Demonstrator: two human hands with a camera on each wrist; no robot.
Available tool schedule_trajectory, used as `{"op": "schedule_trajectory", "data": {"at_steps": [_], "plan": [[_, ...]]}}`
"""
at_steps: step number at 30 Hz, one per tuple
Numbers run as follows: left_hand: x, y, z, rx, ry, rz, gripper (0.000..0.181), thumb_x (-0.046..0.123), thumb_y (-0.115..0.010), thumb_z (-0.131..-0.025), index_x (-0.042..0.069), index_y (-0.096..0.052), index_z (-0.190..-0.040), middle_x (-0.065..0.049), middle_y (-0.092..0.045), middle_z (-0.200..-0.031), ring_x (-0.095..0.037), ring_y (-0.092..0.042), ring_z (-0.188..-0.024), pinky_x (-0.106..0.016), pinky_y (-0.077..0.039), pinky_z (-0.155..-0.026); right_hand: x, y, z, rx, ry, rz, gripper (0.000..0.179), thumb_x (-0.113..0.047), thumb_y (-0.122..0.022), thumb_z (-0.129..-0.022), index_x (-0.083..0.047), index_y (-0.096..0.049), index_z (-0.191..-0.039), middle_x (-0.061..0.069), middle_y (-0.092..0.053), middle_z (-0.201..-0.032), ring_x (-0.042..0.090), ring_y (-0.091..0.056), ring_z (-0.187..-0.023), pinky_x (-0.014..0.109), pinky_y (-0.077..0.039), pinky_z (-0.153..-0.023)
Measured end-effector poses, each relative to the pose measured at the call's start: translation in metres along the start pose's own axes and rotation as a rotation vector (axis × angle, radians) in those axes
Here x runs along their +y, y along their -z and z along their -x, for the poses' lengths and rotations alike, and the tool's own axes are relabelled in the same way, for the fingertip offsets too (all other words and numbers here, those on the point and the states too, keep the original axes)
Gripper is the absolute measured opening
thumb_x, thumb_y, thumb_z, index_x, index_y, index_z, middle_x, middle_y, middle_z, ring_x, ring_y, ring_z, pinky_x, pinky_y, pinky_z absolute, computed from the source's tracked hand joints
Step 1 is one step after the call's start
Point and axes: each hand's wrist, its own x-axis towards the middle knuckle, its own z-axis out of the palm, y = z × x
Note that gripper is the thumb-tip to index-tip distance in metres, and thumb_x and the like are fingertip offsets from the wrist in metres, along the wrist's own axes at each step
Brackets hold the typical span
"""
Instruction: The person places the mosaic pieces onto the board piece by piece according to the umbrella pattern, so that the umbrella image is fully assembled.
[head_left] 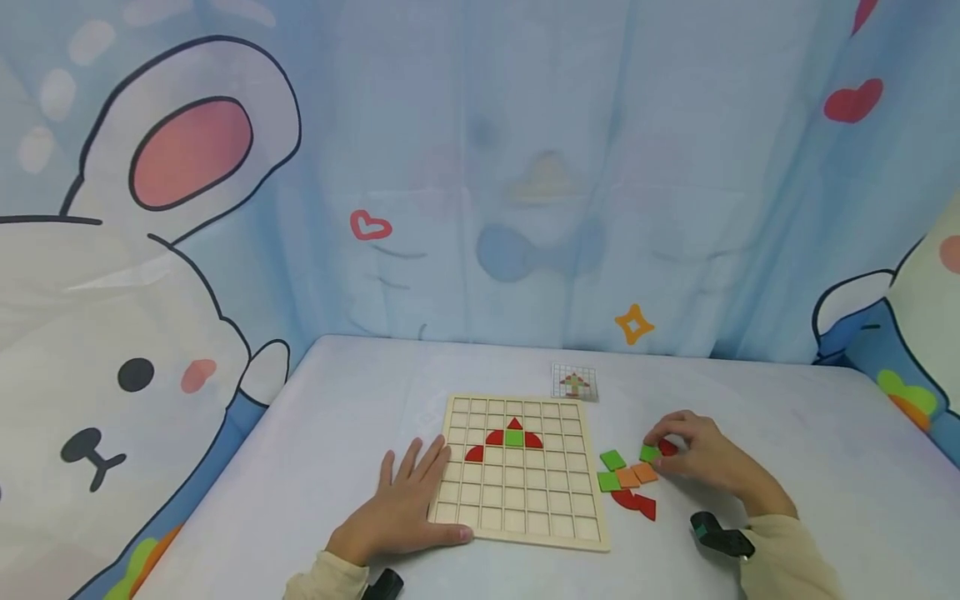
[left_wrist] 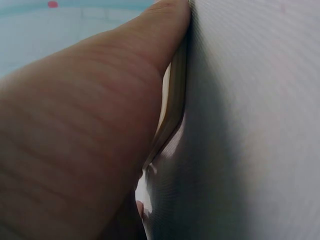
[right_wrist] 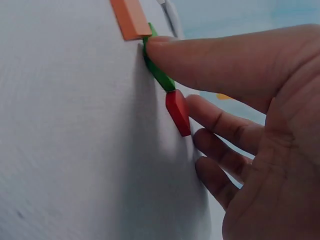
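Observation:
A square wooden grid board (head_left: 547, 508) lies on the table. Set in it are a green square (head_left: 513, 438), a red triangle (head_left: 514, 423) above that square, and several red curved pieces. My left hand (head_left: 401, 512) rests flat with fingers spread along the board's left edge, its thumb at the lower-left corner. To the right of the board, my right hand (head_left: 701, 450) pinches a green square tile (head_left: 649, 453) between thumb and fingers, close over the table. Right beside this tile is a red piece (right_wrist: 177, 112), near the other fingertips in the right wrist view.
Loose green tiles (head_left: 612, 460), orange tiles (head_left: 643, 472) and red pieces (head_left: 634, 503) lie between the board and my right hand. Behind the board is a small pattern card (head_left: 574, 382). A blue printed curtain (head_left: 525, 167) hangs behind the white table (head_left: 360, 392).

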Motion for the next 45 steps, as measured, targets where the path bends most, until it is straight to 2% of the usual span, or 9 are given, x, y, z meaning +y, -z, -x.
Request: {"op": "schedule_trajectory", "data": {"at_steps": [5,10,15,20,29,35,40,45], "plan": [[0.001,0.002,0.002,-0.004,0.012,-0.006,0.120,0.077,-0.069,-0.089,0.003,-0.020,-0.171,-0.011,-0.009,-0.179,-0.042,0.001,-0.163,-0.073,0.005,-0.121,-0.006,-0.005,-0.002,0.017,-0.023,0.040,0.020,-0.006,-0.087,-0.086,-0.006,-0.074,-0.101,0.030,-0.056,-0.127,0.055,-0.037,-0.122,0.075,-0.041,-0.098],[0.004,0.003,0.004,-0.004,0.015,-0.008,0.120,0.075,-0.070,-0.090,0.001,-0.021,-0.170,-0.012,-0.009,-0.179,-0.043,0.000,-0.163,-0.074,0.004,-0.121,-0.015,-0.009,-0.003,0.038,-0.067,0.054,0.021,-0.004,-0.086,-0.085,-0.005,-0.071,-0.099,0.025,-0.060,-0.123,0.052,-0.041,-0.121,0.072,-0.043,-0.100],[0.003,0.003,0.005,0.003,0.011,-0.007,0.120,0.075,-0.070,-0.089,0.001,-0.021,-0.170,-0.013,-0.010,-0.179,-0.043,-0.001,-0.163,-0.074,0.003,-0.120,-0.020,-0.011,-0.005,0.059,-0.109,0.025,0.024,-0.006,-0.083,-0.088,-0.001,-0.069,-0.106,0.017,-0.063,-0.114,0.048,-0.042,-0.120,0.071,-0.043,-0.102],[0.000,0.001,0.002,0.004,0.009,0.002,0.120,0.076,-0.070,-0.089,0.002,-0.021,-0.170,-0.012,-0.010,-0.179,-0.043,0.000,-0.163,-0.074,0.004,-0.121,-0.019,-0.012,-0.005,0.070,-0.149,0.016,0.027,-0.009,-0.082,-0.090,-0.001,-0.069,-0.111,0.018,-0.062,-0.116,0.049,-0.040,-0.122,0.071,-0.043,-0.102],[0.002,0.003,0.000,0.008,0.000,0.011,0.120,0.076,-0.070,-0.089,0.003,-0.021,-0.171,-0.012,-0.009,-0.179,-0.043,0.000,-0.163,-0.073,0.006,-0.121,-0.017,-0.010,-0.002,0.069,-0.099,0.068,0.030,-0.014,-0.085,-0.088,-0.001,-0.073,-0.113,0.022,-0.063,-0.124,0.052,-0.039,-0.127,0.074,-0.041,-0.103],[0.002,0.003,0.000,0.003,0.009,0.019,0.120,0.076,-0.070,-0.089,0.003,-0.021,-0.171,-0.012,-0.010,-0.179,-0.042,0.001,-0.163,-0.072,0.006,-0.121,-0.021,-0.012,-0.004,0.083,-0.125,0.108,0.027,-0.020,-0.085,-0.088,-0.002,-0.072,-0.105,0.016,-0.063,-0.113,0.048,-0.044,-0.119,0.067,-0.047,-0.097],[0.002,0.002,0.002,0.006,0.013,0.014,0.120,0.076,-0.070,-0.089,0.002,-0.022,-0.170,-0.012,-0.010,-0.179,-0.043,0.000,-0.163,-0.073,0.005,-0.121,-0.023,-0.012,-0.005,0.081,-0.162,0.031,0.032,-0.018,-0.081,-0.090,0.003,-0.070,-0.113,0.017,-0.061,-0.113,0.038,-0.051,-0.108,0.056,-0.053,-0.091],[0.006,0.004,0.002,0.009,0.006,0.011,0.120,0.075,-0.070,-0.089,0.002,-0.022,-0.170,-0.012,-0.010,-0.179,-0.043,0.000,-0.163,-0.073,0.004,-0.121,-0.024,-0.010,-0.005,0.104,-0.143,-0.024,0.034,-0.015,-0.081,-0.092,0.005,-0.070,-0.117,0.012,-0.068,-0.106,0.030,-0.060,-0.097,0.045,-0.057,-0.083]]}}
